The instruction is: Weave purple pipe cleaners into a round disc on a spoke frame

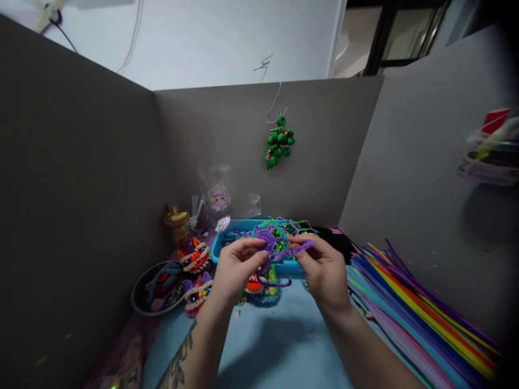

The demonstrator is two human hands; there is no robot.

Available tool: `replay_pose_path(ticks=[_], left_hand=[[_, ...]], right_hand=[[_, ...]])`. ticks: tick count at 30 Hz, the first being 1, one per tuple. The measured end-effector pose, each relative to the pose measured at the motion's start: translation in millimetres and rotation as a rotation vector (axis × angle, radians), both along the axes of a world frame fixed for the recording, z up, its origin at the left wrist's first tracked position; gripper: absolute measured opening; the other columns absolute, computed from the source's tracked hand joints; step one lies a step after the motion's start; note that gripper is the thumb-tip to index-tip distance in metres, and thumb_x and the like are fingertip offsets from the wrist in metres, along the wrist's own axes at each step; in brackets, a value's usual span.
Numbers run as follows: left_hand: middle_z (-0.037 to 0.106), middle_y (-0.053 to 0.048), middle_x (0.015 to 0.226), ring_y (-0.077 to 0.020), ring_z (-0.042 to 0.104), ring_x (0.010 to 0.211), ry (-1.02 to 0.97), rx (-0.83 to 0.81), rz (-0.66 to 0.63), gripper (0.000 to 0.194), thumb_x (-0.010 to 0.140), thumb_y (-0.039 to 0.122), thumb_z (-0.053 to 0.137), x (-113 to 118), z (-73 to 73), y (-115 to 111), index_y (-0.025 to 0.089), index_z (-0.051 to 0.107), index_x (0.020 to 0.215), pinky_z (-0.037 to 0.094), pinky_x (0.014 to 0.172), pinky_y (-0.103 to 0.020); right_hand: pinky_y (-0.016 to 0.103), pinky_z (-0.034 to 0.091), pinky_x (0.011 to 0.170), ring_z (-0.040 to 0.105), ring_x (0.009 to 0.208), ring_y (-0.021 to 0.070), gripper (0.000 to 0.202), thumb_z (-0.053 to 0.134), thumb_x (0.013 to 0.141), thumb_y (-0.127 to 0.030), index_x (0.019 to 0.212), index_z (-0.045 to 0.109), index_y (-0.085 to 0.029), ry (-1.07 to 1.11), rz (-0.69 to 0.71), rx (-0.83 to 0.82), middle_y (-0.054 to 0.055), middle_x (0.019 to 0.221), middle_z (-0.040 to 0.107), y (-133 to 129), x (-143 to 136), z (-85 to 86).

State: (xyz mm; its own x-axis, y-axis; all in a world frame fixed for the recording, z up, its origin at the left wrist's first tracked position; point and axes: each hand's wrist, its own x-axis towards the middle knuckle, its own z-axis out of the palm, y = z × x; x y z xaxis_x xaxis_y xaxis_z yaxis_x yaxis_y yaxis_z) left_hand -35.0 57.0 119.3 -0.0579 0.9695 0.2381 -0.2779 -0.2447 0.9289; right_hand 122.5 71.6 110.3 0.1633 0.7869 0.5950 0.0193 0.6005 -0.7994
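Purple pipe cleaner piece (272,241) — pinched between my left hand (237,267) and right hand (324,270), mid-shaping above the blue tray (219,246) — next bend needs firm fingertip hold.

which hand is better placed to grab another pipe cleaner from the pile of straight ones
Probably the right hand. The pile of straight pipe cleaners lies on its side of the table, just beyond its wrist. The left hand pinches the purple pipe cleaner piece and would have to cross over.

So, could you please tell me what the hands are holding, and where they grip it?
Both hold a purple pipe cleaner piece: the left hand pinches its coiled end, the right hand its straighter tail.
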Motion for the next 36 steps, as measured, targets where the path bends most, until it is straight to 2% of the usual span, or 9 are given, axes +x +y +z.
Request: replay_pose_path(ticks=[4,9,12,15,20,24,27,32,36], left_hand=[[0.067,0.001,0.058,-0.0069,0.057,0.051,0.021,-0.032,-0.039,0.02,0.061,0.02,0.079,6.9,2.0,-4.5,0.016,0.072,0.078,0.045,0.049,-0.015],[0.069,0.0,0.063,-0.0079,0.061,0.057,-0.073,-0.05,-0.009,0.023,0.056,0.019,0.082,11.4,-1.8,-1.7,0.015,0.071,0.077,0.048,0.057,-0.017],[0.07,0.0,0.067,-0.0078,0.062,0.059,-0.163,-0.045,0.08,0.029,0.056,0.02,0.082,10.6,-5.9,4.2,0.015,0.071,0.082,0.049,0.061,-0.018],[0.07,0.0,0.066,-0.0083,0.062,0.059,-0.224,-0.037,0.222,0.034,0.056,0.024,0.082,10.2,-7.6,8.2,0.016,0.07,0.086,0.048,0.059,-0.018],[0.069,0.0,0.067,-0.009,0.062,0.061,-0.145,0.048,0.374,0.03,0.058,0.023,0.08,17.8,-9.8,4.4,0.015,0.07,0.085,0.048,0.06,-0.018],[0.07,-0.001,0.073,-0.0122,0.064,0.067,-0.073,0.09,0.367,0.025,0.062,0.023,0.078,24.2,-15.3,1.1,0.016,0.07,0.085,0.05,0.064,-0.022],[0.069,-0.001,0.072,-0.0113,0.063,0.065,-0.088,0.07,0.374,0.028,0.062,0.024,0.078,22.4,-16.3,3.9,0.016,0.07,0.088,0.05,0.062,-0.021],[0.067,0.001,0.064,-0.0092,0.063,0.06,-0.233,0.008,0.359,0.035,0.057,0.023,0.081,12.4,-12.6,13.0,0.014,0.068,0.089,0.05,0.061,-0.02],[0.068,0.002,0.066,-0.0089,0.065,0.064,-0.359,0.005,0.336,0.037,0.056,0.022,0.082,6.8,-12.8,17.9,0.015,0.067,0.09,0.051,0.067,-0.02]], right_hand=[[0.025,0.049,0.058,0.061,0.061,0.0136,0.012,0.066,0.075,-0.021,0.087,0.065,-0.021,-0.158,-0.142,0.128,0.0,0.073,0.067,-9.9,1.3,3.1],[0.028,0.049,0.065,0.061,0.071,0.0162,0.012,0.059,0.081,-0.019,0.09,0.067,-0.022,-0.449,-0.153,0.278,0.002,0.077,0.068,-10.6,1.1,5.2],[0.03,0.049,0.067,0.06,0.077,0.0174,0.022,0.057,0.083,-0.02,0.104,0.062,-0.022,-0.433,-0.201,0.263,0.005,0.092,0.066,-7.9,-1.2,3.7],[0.029,0.048,0.065,0.057,0.077,0.0171,0.016,0.056,0.083,-0.023,0.099,0.057,-0.02,-0.347,-0.246,0.286,0.006,0.094,0.061,-9.5,-6.6,2.0],[0.025,0.046,0.06,0.055,0.066,0.0145,0.022,0.062,0.078,-0.038,0.084,0.053,-0.019,-0.42,0.05,0.17,0.001,0.074,0.058,-18.7,-21.5,-0.8],[0.022,0.045,0.054,0.055,0.06,0.0114,0.015,0.064,0.075,-0.025,0.08,0.052,-0.019,-0.292,0.114,-0.058,-0.001,0.073,0.057,-21.3,-33.3,-5.1],[0.021,0.045,0.054,0.054,0.057,0.0103,0.005,0.056,0.078,-0.016,0.081,0.053,-0.019,-0.28,0.203,-0.109,-0.003,0.068,0.057,-23.3,-34.4,-3.2],[0.02,0.043,0.059,0.057,0.064,0.0108,0.016,0.057,0.075,-0.005,0.072,0.058,-0.02,-0.781,0.553,0.188,-0.004,0.068,0.062,-31.4,-26.4,5.4],[0.016,0.035,0.047,0.051,0.05,0.0075,0.019,0.062,0.071,-0.005,0.065,0.058,-0.023,-0.993,0.861,0.357,-0.01,0.054,0.056,-38.2,-24.4,3.4]])
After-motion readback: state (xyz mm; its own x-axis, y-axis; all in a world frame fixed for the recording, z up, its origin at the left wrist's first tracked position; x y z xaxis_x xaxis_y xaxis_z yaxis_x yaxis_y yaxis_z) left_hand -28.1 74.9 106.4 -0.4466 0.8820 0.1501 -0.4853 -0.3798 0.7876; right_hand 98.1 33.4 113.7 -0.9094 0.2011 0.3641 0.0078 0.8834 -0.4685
